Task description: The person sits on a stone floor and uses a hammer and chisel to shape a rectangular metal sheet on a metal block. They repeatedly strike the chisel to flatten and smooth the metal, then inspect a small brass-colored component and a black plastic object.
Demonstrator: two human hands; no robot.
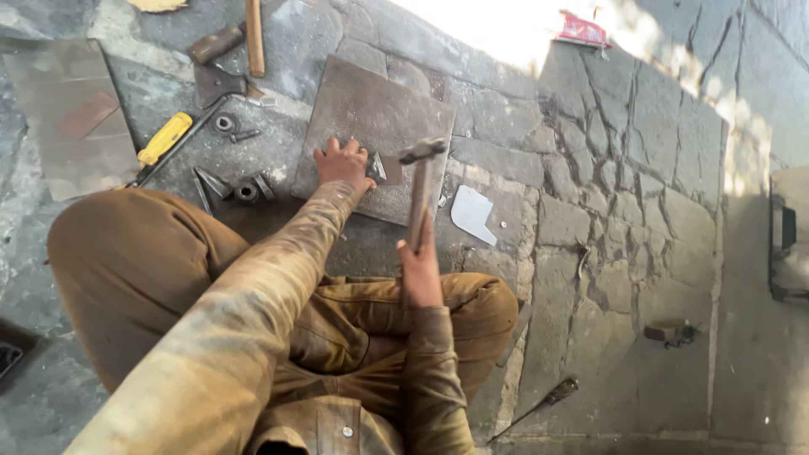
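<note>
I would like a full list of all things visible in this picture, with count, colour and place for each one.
hammer: 1, dark head, wooden handle, raised over the plate in the right hand
small metal piece: 1, grey, on the plate at the left hand's fingertips
metal plate: 1, grey-brown, on the stone floor ahead
screwdriver: 1, yellow handle, floor at left
second hammer: 1, dark head, wooden handle, top left
flat sheet: 1, grey, far left
white scrap: 1, right of the plate
red packet: 1, top, in sunlight
left hand: 1, pressing on the plate
right hand: 1, gripping the hammer handle
</note>
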